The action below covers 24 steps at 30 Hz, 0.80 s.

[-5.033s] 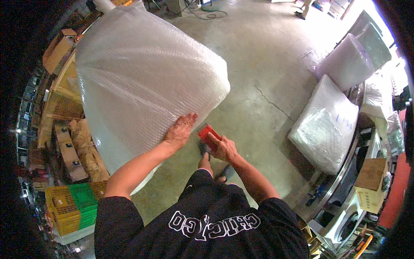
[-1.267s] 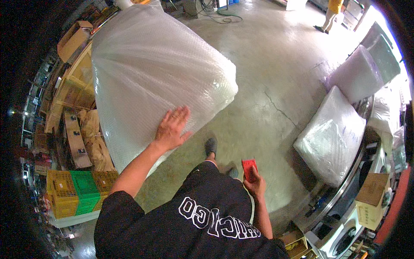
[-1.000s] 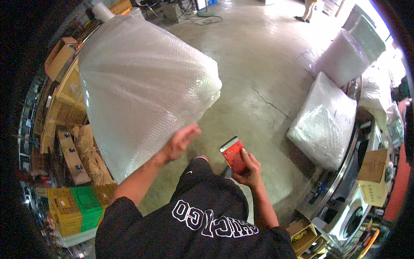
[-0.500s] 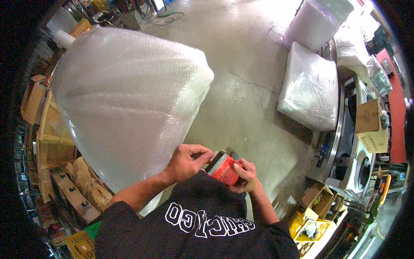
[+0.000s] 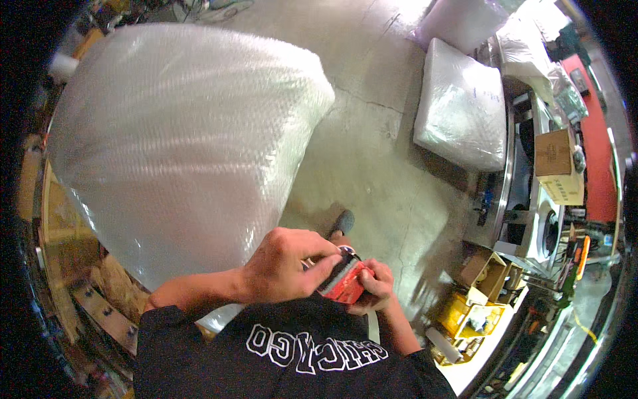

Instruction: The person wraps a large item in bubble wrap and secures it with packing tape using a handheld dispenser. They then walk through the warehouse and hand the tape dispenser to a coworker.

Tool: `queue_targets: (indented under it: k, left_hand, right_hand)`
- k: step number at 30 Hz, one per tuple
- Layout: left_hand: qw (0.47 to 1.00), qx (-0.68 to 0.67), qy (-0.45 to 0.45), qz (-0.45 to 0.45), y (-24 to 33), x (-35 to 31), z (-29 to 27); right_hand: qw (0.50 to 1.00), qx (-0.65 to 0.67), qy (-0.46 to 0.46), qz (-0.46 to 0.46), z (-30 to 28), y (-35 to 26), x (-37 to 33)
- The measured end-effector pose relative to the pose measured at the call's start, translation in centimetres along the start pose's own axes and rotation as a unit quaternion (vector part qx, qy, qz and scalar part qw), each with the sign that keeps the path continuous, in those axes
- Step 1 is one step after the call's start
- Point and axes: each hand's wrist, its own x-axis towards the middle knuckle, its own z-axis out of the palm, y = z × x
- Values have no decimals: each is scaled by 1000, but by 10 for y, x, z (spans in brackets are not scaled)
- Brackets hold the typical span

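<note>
In the head view, take the large bubble-wrapped bundle (image 5: 193, 133) as your landmark. Your red hand tool (image 5: 344, 287) is just off its near right side, in front of your shirt (image 5: 292, 356). Your right hand (image 5: 377, 289) is closed around the tool's right end, thumb on top and fingers beneath, probably to steady it against the other hand's work. Your left hand (image 5: 282, 266) comes across the bundle's near edge to the tool's dark far edge. Its thumb and forefinger are almost together there, as if for fine work; you cannot tell from here whether they pinch anything. Holding the tool close to your body likely lets you see that edge and keep both wrists easy.

To the right of the bundle, well apart from it across bare concrete floor (image 5: 352, 173), lies a flat wrapped package (image 5: 462, 106). A roll of wrap (image 5: 458, 23) stands beyond that package, farther from you; both seem set aside so the floor beside the bundle gives you standing room.
</note>
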Motion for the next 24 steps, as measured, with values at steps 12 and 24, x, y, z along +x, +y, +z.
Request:
queue_targets:
  k: [12,24]
  left_hand:
    - [862,439,-155,-199,-129,378,-66]
    - [461,647,-518,-318,-287,459,-94]
  right_hand:
    - [848,348,151,370,28,119,66]
    - [752,460,34,471,46,227,133]
